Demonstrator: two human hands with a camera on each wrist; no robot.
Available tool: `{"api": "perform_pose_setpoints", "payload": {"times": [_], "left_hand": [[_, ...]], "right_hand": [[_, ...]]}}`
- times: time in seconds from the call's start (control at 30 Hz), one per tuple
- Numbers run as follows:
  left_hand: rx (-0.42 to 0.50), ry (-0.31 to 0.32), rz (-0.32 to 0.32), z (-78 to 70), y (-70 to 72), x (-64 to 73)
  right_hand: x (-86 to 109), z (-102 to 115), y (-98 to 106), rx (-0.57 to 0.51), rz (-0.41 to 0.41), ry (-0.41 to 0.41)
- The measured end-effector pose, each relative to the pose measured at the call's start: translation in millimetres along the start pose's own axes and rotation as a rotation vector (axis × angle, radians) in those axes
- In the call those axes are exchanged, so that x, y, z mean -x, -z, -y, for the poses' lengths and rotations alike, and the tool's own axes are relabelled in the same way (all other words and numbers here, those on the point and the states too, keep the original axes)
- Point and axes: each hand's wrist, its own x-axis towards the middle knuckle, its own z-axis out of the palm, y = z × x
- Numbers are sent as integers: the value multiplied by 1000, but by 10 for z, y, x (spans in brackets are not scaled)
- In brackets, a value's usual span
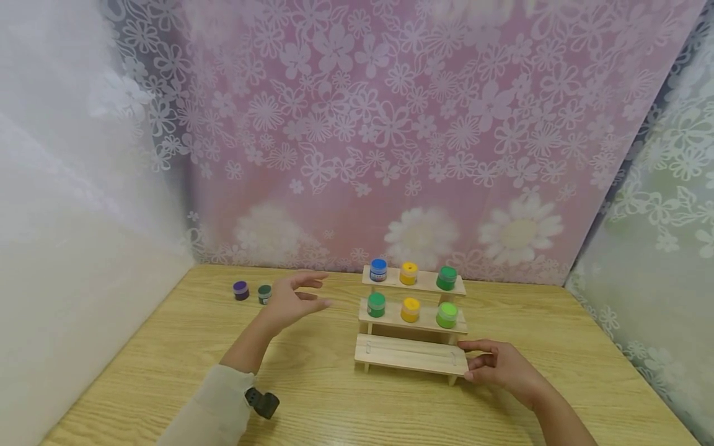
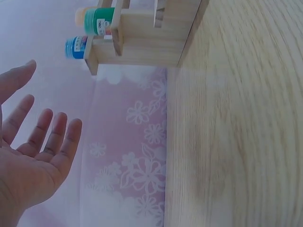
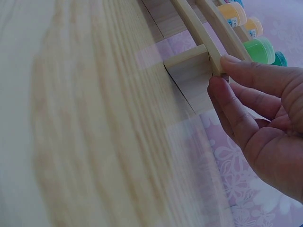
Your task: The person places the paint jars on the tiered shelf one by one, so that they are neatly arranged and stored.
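Note:
A three-step wooden rack [image 1: 413,359] stands on the table. Its top step carries a blue paint jar [image 1: 378,270], a yellow jar [image 1: 409,273] and a green jar [image 1: 447,278]. On the middle step are a green jar [image 1: 376,305], a yellow jar [image 1: 410,310] and a light green jar [image 1: 447,314]; the lowest step is bare. My right hand [image 1: 504,371] pinches the right end of that lowest step between thumb and fingers, seen closely in the right wrist view. Left of the rack, my left hand [image 1: 292,302] hovers with fingers spread, holding nothing.
A purple jar [image 1: 241,290] and a dark green jar [image 1: 264,294] stand at the table's back left, the latter beside my left hand. A pink flowered curtain [image 1: 357,155] hangs behind the wooden table [image 1: 167,371]. Pale sheets rise along both sides.

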Motion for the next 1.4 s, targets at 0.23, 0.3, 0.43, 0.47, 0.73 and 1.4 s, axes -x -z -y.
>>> {"api": "perform_pose_setpoints", "payload": {"times": [0.23, 0.3, 0.43, 0.47, 0.73, 1.4], "left_hand": [[-10, 39, -76, 38, 161, 76], [-11, 41, -92, 57, 209, 93], [-26, 42, -124, 107, 310, 120], [-30, 37, -131, 121, 336, 125], [-62, -6, -196, 260, 559, 182], [-120, 59, -266, 534, 995, 332]], "right_hand": [[-3, 4, -8, 4, -4, -2], [-3, 8, -11, 5, -7, -1], [-3, 12, -15, 5, -12, -2], [-4, 11, -15, 6, -13, -2], [-4, -1, -8, 6, -12, 0], [-9, -5, -1, 1, -7, -8]]}}
